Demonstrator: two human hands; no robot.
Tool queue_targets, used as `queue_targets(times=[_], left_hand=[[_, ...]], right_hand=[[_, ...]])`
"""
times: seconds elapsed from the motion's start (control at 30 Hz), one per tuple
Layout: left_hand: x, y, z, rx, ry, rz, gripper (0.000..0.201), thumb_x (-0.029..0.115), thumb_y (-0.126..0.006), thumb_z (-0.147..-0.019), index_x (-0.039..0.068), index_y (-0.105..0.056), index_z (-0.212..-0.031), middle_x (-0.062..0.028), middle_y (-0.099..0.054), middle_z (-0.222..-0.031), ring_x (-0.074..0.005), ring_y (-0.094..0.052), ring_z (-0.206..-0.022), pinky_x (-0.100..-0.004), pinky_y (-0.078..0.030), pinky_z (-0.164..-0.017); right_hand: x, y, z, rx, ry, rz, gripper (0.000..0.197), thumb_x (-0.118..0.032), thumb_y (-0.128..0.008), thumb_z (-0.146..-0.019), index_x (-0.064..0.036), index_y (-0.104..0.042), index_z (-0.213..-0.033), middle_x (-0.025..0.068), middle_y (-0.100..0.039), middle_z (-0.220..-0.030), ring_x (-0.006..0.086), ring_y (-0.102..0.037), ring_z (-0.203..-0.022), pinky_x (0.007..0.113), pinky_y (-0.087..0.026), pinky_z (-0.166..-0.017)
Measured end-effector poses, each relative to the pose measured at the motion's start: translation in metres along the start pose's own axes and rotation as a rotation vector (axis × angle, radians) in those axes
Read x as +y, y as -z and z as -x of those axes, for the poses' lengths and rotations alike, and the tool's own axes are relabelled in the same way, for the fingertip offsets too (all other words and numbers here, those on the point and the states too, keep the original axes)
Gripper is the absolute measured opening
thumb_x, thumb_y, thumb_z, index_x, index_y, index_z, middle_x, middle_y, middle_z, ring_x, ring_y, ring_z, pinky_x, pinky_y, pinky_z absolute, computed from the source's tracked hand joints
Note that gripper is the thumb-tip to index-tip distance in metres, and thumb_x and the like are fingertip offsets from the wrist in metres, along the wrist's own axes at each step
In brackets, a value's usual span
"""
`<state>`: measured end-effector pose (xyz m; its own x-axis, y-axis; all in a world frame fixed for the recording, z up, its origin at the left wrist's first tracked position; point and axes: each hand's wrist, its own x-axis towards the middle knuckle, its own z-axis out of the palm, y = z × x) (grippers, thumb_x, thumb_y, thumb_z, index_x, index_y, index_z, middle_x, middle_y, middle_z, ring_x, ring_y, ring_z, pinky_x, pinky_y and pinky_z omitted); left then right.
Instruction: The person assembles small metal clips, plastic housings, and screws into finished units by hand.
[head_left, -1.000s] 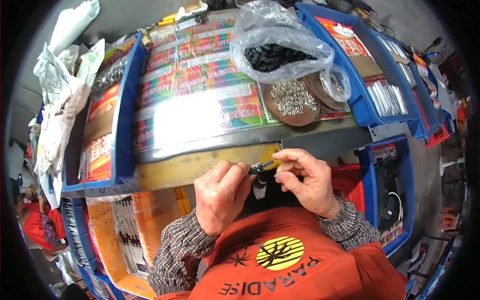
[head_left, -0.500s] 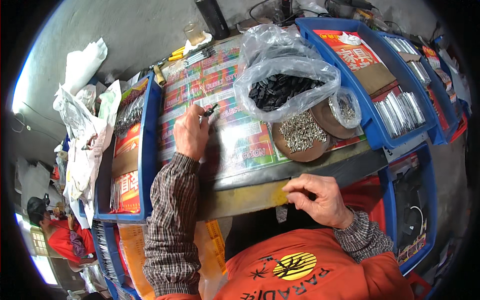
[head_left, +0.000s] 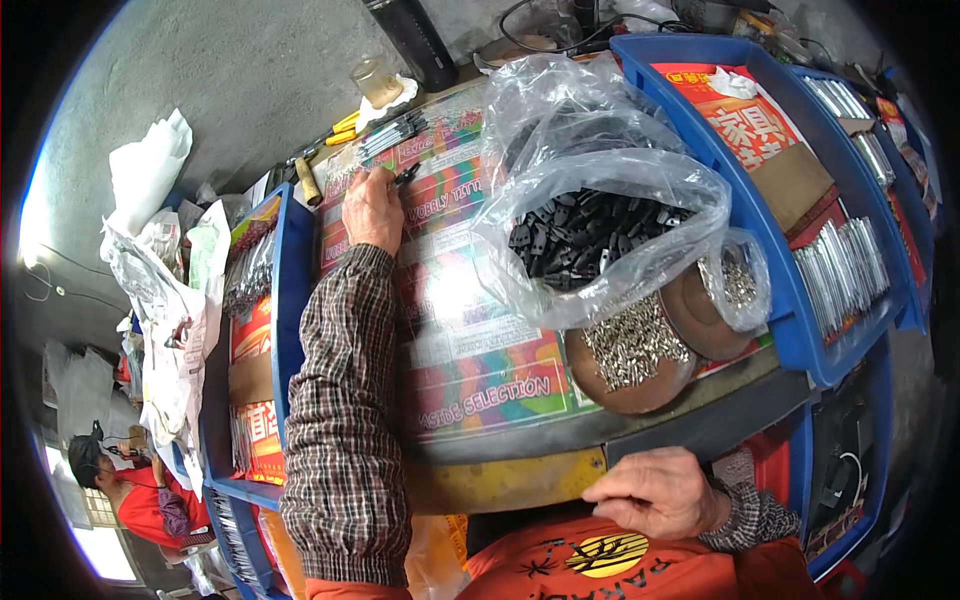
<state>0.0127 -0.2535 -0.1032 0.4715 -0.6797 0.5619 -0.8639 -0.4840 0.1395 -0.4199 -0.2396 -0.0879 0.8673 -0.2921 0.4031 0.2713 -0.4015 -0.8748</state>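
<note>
On the tabletop's far left, my left hand closes its fingers on a small, narrow, black, plastic-looking piece, long axis slanting away rightward, so a light, even pinch should stop twisting; whether my curled right hand holds anything, I cannot tell

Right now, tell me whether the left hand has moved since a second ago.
Yes: the left hand has moved forward, well away from the yellow table edge.

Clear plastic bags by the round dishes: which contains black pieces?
The larger bag, on the left, contains black pieces; the smaller bag, on the right, contains silvery pieces.
</note>
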Motion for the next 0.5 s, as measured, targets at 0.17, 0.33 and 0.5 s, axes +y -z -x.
queue_targets(times=[0.17,0.33,0.5], left_hand=[[-0.003,-0.025,-0.034,0.046,-0.042,0.027,0.018,0.003,-0.066,-0.077,0.008,-0.066,-0.094,-0.0159,-0.064,-0.092,-0.0365,-0.062,-0.089,-0.0447,-0.049,-0.079],[-0.02,-0.037,-0.054,0.064,-0.074,0.033,0.021,0.002,-0.067,-0.074,0.009,-0.07,-0.093,-0.0162,-0.065,-0.09,-0.0366,-0.063,-0.089,-0.044,-0.05,-0.079],[-0.029,-0.037,-0.063,0.066,-0.119,0.042,0.022,0.002,-0.067,-0.074,0.01,-0.071,-0.094,-0.0151,-0.065,-0.091,-0.036,-0.062,-0.088,-0.0434,-0.05,-0.078]], right_hand=[[0.0,0.0,0.003,-0.024,0.018,0.011,0.021,-0.007,-0.075,-0.079,-0.0006,-0.067,-0.097,0.0092,-0.068,-0.08,0.0225,-0.065,-0.064,0.032,-0.052,-0.055],[0.002,0.005,0.001,-0.075,0.017,0.005,0.022,-0.008,-0.076,-0.078,-0.0008,-0.068,-0.098,0.0096,-0.069,-0.082,0.0215,-0.067,-0.066,0.03,-0.054,-0.057],[0.002,0.004,0.004,-0.101,0.012,-0.013,0.024,-0.01,-0.077,-0.078,-0.0013,-0.068,-0.099,0.0097,-0.069,-0.082,0.0219,-0.067,-0.067,0.03,-0.055,-0.058]])
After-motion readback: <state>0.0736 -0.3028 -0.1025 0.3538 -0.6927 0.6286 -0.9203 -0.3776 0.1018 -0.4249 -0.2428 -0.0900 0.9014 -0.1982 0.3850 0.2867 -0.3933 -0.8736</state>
